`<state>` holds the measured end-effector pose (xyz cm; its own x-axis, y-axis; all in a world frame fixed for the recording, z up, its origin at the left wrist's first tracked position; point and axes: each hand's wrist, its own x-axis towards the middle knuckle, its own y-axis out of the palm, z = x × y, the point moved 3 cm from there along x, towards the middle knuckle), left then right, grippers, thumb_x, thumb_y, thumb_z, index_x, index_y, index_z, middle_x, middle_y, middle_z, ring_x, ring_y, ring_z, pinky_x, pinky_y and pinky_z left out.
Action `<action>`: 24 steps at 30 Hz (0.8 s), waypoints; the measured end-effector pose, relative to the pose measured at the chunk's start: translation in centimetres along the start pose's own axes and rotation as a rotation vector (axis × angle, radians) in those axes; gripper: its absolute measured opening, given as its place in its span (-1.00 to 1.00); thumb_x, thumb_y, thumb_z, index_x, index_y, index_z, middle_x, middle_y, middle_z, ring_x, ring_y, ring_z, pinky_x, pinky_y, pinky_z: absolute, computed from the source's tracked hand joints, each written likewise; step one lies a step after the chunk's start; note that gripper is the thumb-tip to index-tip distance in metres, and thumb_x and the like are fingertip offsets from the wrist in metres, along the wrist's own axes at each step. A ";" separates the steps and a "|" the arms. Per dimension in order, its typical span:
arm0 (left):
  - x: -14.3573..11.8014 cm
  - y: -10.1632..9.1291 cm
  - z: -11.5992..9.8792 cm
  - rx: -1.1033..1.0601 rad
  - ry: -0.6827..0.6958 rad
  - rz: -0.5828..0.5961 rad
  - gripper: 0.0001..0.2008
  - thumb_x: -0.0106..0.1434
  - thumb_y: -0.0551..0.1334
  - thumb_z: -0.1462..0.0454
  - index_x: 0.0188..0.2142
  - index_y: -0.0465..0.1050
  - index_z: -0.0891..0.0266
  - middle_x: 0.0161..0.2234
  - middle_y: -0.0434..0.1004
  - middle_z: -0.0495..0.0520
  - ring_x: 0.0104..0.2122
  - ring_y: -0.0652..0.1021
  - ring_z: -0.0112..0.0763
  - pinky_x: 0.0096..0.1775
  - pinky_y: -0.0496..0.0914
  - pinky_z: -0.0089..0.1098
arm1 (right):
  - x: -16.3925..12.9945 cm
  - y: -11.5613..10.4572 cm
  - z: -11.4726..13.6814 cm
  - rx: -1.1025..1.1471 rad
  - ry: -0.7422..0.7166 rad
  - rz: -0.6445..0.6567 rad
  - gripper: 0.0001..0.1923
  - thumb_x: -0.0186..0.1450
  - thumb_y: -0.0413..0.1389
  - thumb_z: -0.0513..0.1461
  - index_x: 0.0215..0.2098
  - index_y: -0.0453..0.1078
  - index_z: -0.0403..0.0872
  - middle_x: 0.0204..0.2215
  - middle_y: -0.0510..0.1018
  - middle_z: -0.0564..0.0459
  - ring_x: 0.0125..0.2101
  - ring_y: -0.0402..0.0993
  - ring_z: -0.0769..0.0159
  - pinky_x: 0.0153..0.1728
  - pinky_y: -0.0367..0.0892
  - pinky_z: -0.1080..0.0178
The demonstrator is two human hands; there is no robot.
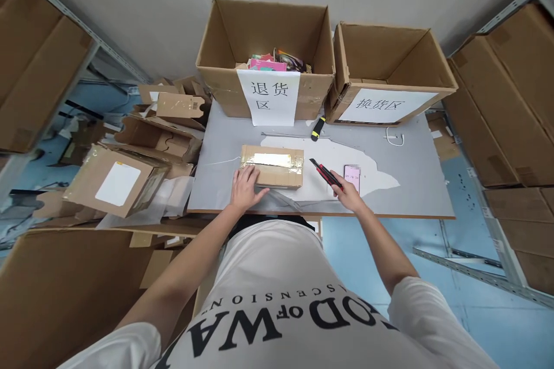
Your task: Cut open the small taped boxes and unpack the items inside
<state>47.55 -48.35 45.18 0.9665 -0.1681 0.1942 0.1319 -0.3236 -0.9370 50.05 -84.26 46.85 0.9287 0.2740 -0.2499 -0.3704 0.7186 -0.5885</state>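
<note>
A taped cardboard parcel [272, 166] lies at the near middle of the grey desk [424, 184]. The left hand [246, 187] rests flat and open against its near left corner. The right hand [350, 195] grips a red box cutter [325, 174], beside a phone [352, 177]. Two labelled open cartons [266, 52] stand behind.

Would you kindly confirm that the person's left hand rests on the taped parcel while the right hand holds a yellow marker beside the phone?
Not quite. The head view shows the right hand holding a red and black utility knife, not a yellow marker. The rest stands: the left hand rests on the taped parcel, and the phone lies beside the right hand.
</note>
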 end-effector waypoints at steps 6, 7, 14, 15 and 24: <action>0.8 0.6 -0.9 0.039 0.018 0.007 -0.21 0.14 0.14 -0.14 0.22 0.14 0.29 0.30 -0.03 0.40 0.30 -0.01 0.13 0.20 -0.07 0.15 | 0.0 5.5 -0.2 0.658 0.176 -0.126 -0.17 0.18 0.08 0.08 0.31 -0.02 -0.02 -0.17 0.51 -0.09 -0.62 0.28 0.48 -0.69 0.18 0.37; 0.7 0.8 -1.0 0.039 0.019 0.010 -0.24 0.17 0.13 -0.12 0.22 0.15 0.28 0.30 -0.03 0.39 0.30 -0.02 0.12 0.19 -0.08 0.16 | 0.1 5.8 -0.1 0.703 0.184 -0.134 -0.17 0.16 0.10 0.08 0.31 0.00 -0.01 -0.17 0.51 -0.09 -0.63 0.27 0.49 -0.71 0.16 0.38; -0.1 2.0 -1.8 0.010 0.090 0.031 -0.56 0.33 0.02 0.14 0.17 0.26 0.14 0.22 0.23 0.21 0.26 0.17 -0.09 0.22 -0.05 0.08 | 0.2 5.9 0.3 0.765 0.200 -0.093 -0.16 0.14 0.16 0.07 0.29 0.03 0.02 -0.19 0.52 -0.07 -0.65 0.25 0.51 -0.73 0.11 0.40; -0.1 2.1 -1.9 0.004 0.097 0.026 -0.57 0.34 0.01 0.16 0.17 0.26 0.13 0.21 0.26 0.19 0.25 0.20 -0.12 0.22 -0.03 0.05 | 0.2 5.8 0.4 0.763 0.201 -0.087 -0.17 0.14 0.16 0.07 0.29 0.04 0.01 -0.19 0.52 -0.07 -0.65 0.25 0.51 -0.73 0.10 0.40; -0.1 2.7 -2.0 -0.027 0.066 0.001 -0.55 0.34 0.01 0.14 0.20 0.24 0.11 0.18 0.30 0.17 0.23 0.25 -0.13 0.17 0.06 -0.02 | 0.3 5.2 0.6 0.636 0.222 -0.041 -0.19 0.16 0.12 0.07 0.29 0.05 0.00 -0.32 0.54 0.01 -0.72 0.18 0.55 -0.74 0.11 0.39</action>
<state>47.40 -51.09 43.19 0.9499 -0.2292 0.2124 0.1238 -0.3481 -0.9293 48.41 -80.04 44.19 0.8908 0.1492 -0.4293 -0.1889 0.9807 -0.0511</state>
